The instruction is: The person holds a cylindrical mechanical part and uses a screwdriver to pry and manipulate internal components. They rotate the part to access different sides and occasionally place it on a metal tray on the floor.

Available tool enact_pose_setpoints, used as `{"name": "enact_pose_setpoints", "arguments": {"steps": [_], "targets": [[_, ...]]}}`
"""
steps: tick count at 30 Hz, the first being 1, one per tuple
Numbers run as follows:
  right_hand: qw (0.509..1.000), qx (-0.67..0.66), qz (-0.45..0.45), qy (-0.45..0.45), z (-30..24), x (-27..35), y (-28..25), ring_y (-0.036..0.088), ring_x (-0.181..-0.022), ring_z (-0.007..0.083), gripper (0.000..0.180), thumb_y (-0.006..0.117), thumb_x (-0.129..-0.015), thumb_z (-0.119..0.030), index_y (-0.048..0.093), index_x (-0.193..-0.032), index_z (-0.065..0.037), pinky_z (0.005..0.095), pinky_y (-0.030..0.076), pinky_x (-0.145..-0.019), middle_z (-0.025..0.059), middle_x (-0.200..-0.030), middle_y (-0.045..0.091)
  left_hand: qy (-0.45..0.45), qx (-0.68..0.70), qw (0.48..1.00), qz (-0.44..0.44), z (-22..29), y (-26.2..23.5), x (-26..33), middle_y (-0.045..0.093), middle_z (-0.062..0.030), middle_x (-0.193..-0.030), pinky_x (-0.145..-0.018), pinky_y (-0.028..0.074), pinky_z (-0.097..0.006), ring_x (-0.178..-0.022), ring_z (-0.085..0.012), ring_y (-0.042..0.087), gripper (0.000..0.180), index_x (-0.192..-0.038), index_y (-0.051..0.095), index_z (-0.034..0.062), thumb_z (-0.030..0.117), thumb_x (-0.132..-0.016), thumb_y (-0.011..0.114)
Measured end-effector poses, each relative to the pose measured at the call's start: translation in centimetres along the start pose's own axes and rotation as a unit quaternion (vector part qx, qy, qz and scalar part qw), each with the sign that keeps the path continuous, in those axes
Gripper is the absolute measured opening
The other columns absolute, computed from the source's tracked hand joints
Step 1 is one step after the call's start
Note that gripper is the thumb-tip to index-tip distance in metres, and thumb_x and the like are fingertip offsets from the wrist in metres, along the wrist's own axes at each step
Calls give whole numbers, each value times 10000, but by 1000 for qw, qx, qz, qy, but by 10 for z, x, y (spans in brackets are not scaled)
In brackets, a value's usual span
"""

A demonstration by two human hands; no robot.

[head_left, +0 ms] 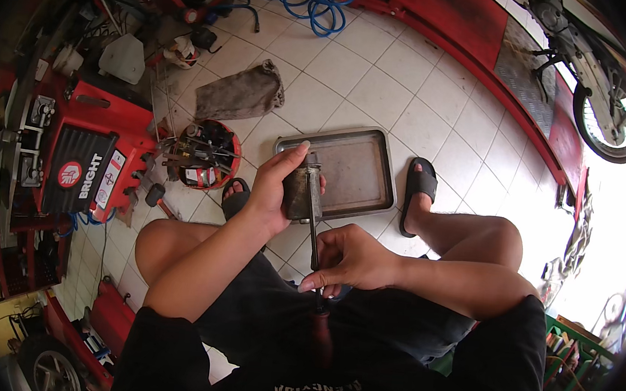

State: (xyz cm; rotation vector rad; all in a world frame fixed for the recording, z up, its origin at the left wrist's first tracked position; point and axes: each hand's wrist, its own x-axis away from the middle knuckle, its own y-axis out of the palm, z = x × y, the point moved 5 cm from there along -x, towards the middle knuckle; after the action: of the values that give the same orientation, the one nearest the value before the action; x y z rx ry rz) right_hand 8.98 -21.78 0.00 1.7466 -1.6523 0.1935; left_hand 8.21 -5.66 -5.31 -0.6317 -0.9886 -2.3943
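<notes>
Over the near left corner of a shallow metal tray (390,165), my left hand (274,192) is closed around a grimy dark metal cylinder (297,194). Its thumb presses near the cylinder's far end. A long thin metal shaft lies along the cylinder's right side and runs back toward my body. My right hand (356,258) pinches this shaft between thumb and fingers. At the near end is a dark red handle (321,339), so it looks like a long screwdriver (314,235). The handle is blurred against my dark shirt. Whether the tip touches the cylinder is hard to tell.
Left of the tray stands a round red tub of tools (235,159), with a grey rag (240,92) beyond it. A mallet (156,195) lies near my left knee. A red machine (91,151) stands farther left. Blue hose (317,7) coils ahead; a motorcycle (587,86) is at the far right.
</notes>
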Motion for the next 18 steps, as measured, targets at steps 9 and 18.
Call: {"name": "enact_pose_setpoints", "arguments": {"steps": [9,18], "targets": [[991,-113,-22,-64,3,1,1,731,-863,196,359,769,-917,-174,590,-1120,62,305,608,-772,162,-981,729,-21,14,1000,-12,1,-1,-2,657,-120,-911,-718,574,-374,-795,-252,677,455,-1055,614,-17,432,-982,633],[980,-165,-27,-109,3,1,5,736,-884,199,367,783,-908,-183,596,-1119,51,291,607,-752,161,-984,727,-31,16,999,-12,1,0,2,656,-121,-911,-730,575,-374,-799,-252,674,458,-1065,614,-23,429,-990,621]]}}
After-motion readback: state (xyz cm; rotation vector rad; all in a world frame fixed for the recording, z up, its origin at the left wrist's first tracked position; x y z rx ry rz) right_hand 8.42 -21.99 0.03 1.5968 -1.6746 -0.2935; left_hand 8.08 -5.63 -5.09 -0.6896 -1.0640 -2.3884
